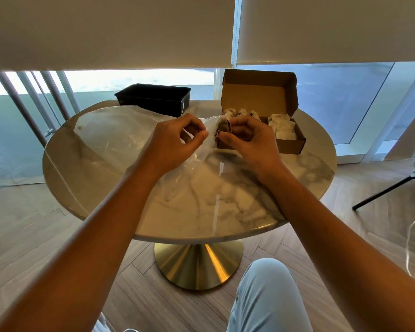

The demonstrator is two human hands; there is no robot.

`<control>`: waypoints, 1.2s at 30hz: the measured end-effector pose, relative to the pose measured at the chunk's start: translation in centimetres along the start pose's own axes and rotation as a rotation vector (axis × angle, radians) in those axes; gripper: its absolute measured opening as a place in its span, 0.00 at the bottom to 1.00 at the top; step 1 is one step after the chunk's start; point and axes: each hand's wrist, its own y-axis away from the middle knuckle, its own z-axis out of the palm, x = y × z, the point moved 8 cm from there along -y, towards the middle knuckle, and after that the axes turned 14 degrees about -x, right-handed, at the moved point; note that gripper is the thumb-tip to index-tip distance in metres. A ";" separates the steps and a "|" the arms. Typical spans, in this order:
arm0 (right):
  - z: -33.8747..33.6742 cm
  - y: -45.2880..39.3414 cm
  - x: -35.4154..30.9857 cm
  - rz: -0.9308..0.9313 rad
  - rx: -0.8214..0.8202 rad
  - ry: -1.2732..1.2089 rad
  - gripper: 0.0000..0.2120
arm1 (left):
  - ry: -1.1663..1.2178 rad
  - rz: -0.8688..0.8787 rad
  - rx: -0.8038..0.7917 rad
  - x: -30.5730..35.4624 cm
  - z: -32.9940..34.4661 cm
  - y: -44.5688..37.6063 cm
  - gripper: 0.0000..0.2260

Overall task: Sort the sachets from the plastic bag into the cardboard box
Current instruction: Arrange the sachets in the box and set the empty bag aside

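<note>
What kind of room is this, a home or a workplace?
Probably a living or lounge space in a home or flat, though an office lounge is possible: a round marble table on a brass foot, herringbone wood floor, and tall windows with roller blinds.

Both bare forearms are stretched forward and angled inward, so that the two hands are brought near each other. The left hand (175, 142) is held with fingers curled and thumb and forefinger pinched together. The right hand (248, 140) is turned knuckles-up, its fingers curled downward. A knee in pale trousers is seen below.
</note>
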 end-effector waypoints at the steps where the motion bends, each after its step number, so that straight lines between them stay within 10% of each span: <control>1: -0.6 0.0 0.2 0.024 0.015 -0.025 0.13 | -0.005 0.005 -0.001 0.4 -0.1 -0.3 0.08; 13: -10.7 -2.6 0.7 0.172 0.085 0.223 0.13 | -0.165 -0.066 -0.293 3.3 5.1 -7.6 0.07; 36: -7.4 -6.3 5.4 0.349 -0.137 0.559 0.05 | -0.358 -0.006 -0.352 1.8 7.2 -7.9 0.04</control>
